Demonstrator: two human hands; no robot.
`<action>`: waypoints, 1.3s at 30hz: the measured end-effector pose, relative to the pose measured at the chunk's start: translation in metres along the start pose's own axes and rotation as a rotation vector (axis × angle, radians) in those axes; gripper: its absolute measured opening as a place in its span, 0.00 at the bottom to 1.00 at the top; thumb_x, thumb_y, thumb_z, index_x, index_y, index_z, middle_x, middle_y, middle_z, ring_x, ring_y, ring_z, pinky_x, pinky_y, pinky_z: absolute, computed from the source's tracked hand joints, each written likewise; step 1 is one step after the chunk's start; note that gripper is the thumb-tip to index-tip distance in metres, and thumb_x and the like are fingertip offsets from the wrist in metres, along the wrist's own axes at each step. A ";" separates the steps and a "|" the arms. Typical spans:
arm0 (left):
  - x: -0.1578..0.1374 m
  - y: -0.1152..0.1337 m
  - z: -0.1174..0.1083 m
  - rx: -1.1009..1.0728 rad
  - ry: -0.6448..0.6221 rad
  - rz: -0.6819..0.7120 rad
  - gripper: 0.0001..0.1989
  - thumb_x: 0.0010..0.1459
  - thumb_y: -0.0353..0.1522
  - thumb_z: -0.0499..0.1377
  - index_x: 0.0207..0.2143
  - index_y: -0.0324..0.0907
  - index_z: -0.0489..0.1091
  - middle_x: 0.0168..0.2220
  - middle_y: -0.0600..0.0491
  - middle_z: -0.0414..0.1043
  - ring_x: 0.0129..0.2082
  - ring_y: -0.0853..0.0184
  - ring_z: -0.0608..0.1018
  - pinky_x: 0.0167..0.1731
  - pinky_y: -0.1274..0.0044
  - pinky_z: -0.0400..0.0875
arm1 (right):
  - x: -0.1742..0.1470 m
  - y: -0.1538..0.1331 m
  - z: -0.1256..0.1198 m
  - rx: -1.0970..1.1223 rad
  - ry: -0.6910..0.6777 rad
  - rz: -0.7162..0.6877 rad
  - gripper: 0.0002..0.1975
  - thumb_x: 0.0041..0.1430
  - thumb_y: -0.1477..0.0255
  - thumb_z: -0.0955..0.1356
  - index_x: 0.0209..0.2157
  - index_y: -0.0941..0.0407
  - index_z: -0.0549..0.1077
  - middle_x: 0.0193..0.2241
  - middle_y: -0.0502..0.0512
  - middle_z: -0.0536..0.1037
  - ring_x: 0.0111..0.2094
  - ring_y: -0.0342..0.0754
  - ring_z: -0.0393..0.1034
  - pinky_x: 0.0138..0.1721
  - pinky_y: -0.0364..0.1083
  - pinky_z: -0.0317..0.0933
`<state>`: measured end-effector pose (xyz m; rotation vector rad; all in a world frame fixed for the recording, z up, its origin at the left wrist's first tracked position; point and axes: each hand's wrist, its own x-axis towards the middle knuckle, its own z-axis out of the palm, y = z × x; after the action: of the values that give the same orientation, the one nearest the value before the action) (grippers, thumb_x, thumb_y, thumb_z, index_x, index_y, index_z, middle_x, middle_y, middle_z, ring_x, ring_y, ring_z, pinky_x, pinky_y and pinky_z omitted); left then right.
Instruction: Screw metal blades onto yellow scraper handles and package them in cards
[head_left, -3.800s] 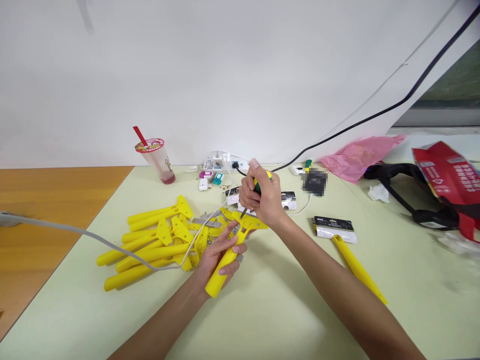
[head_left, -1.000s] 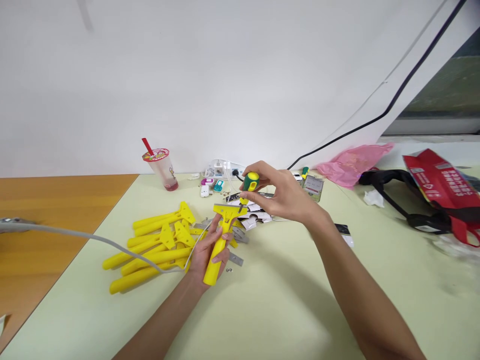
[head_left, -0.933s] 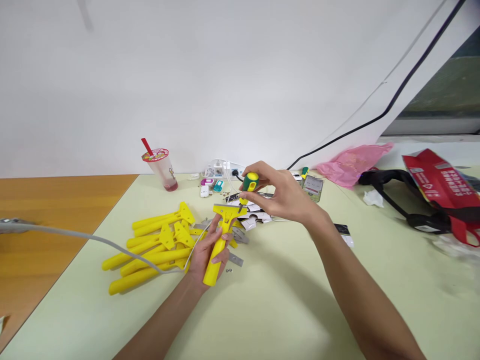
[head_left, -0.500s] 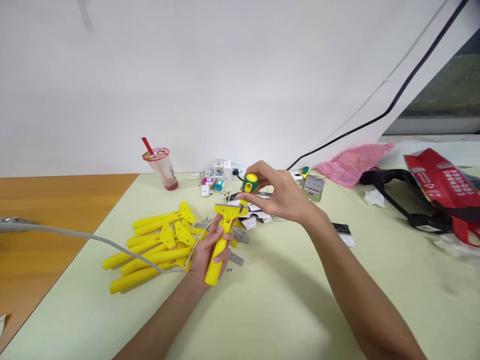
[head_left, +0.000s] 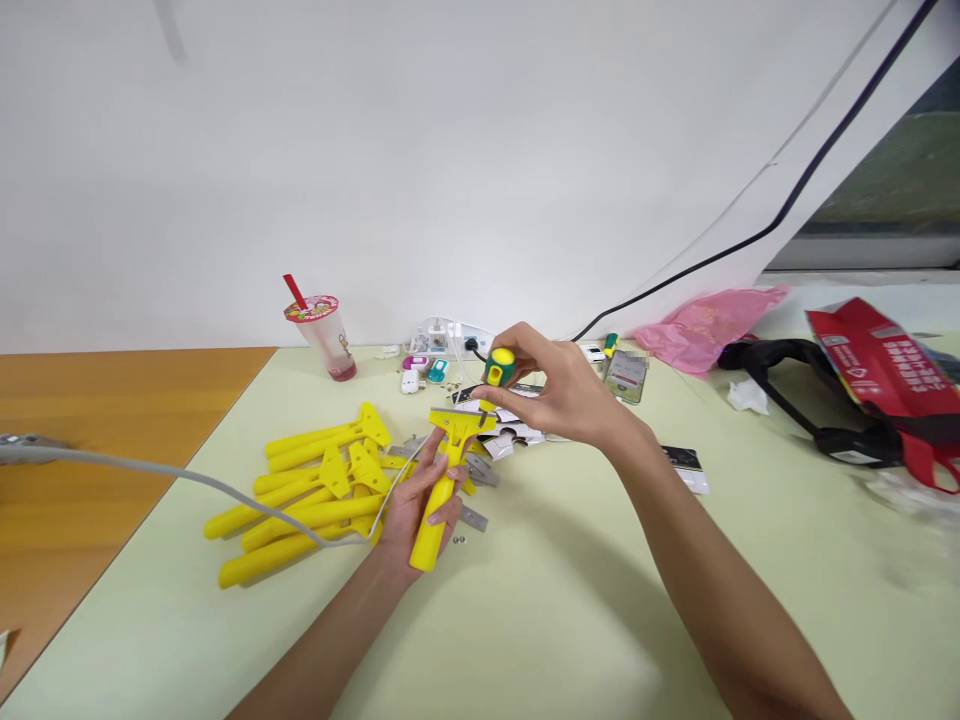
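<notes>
My left hand (head_left: 415,510) is wrapped round the handle of a yellow scraper (head_left: 433,530), its wide head tilted up and away from me. A metal strip lies across that head. Between the fingertips of my right hand (head_left: 551,385) is a stubby green and yellow screwdriver (head_left: 500,368), pointing down at the right side of the scraper head. Several yellow scraper handles (head_left: 300,515) lie in a pile left of my left hand. Grey metal plates (head_left: 472,518) rest behind and beside the held scraper. Two small nuts or screws (head_left: 459,540) sit on the table close by.
A cup with a red straw (head_left: 322,340) stands at the back left. A grey cable (head_left: 225,487) crosses the pile. A power strip (head_left: 439,335), phone (head_left: 627,376) and pink bag (head_left: 705,325) are along the wall. Black straps (head_left: 787,400) and a red bag (head_left: 881,360) lie right.
Almost nothing differs. The screwdriver's handle has turned slightly in my right fingers; the scraper stays in my left hand in the same place.
</notes>
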<state>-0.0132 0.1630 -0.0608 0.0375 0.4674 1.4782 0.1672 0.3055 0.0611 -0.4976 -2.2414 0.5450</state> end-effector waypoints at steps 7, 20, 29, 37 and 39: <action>-0.001 0.001 0.003 -0.031 0.009 -0.004 0.31 0.71 0.22 0.57 0.71 0.54 0.62 0.62 0.42 0.69 0.31 0.77 0.79 0.12 0.91 0.63 | 0.000 -0.001 0.001 0.036 0.010 0.006 0.24 0.63 0.49 0.76 0.47 0.52 0.72 0.37 0.54 0.81 0.33 0.49 0.76 0.41 0.50 0.77; -0.001 0.000 0.002 -0.024 0.010 -0.009 0.30 0.72 0.23 0.56 0.71 0.54 0.62 0.59 0.44 0.71 0.31 0.78 0.78 0.13 0.91 0.63 | 0.001 0.000 0.000 0.049 0.001 0.016 0.25 0.62 0.50 0.77 0.47 0.53 0.71 0.36 0.53 0.79 0.33 0.48 0.74 0.42 0.49 0.76; -0.001 0.001 0.002 -0.063 -0.009 -0.017 0.29 0.72 0.23 0.56 0.71 0.54 0.63 0.60 0.43 0.70 0.29 0.79 0.77 0.12 0.91 0.63 | 0.002 0.003 -0.001 0.032 0.027 0.054 0.26 0.61 0.48 0.77 0.46 0.52 0.71 0.37 0.54 0.80 0.32 0.49 0.77 0.39 0.50 0.77; -0.002 0.000 0.004 -0.055 0.004 -0.019 0.29 0.71 0.23 0.57 0.70 0.54 0.66 0.61 0.43 0.70 0.28 0.79 0.75 0.12 0.92 0.62 | 0.002 0.005 -0.003 0.011 0.025 0.047 0.28 0.61 0.47 0.76 0.51 0.51 0.72 0.39 0.54 0.82 0.32 0.49 0.78 0.40 0.49 0.77; -0.002 -0.001 0.004 -0.063 0.011 -0.021 0.30 0.70 0.23 0.58 0.70 0.54 0.66 0.60 0.43 0.70 0.28 0.79 0.75 0.12 0.92 0.62 | 0.002 0.005 -0.003 -0.014 -0.013 0.003 0.26 0.64 0.48 0.75 0.53 0.50 0.73 0.43 0.55 0.82 0.33 0.48 0.78 0.39 0.47 0.75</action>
<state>-0.0113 0.1621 -0.0571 -0.0255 0.4282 1.4725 0.1686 0.3110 0.0616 -0.5059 -2.2587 0.5355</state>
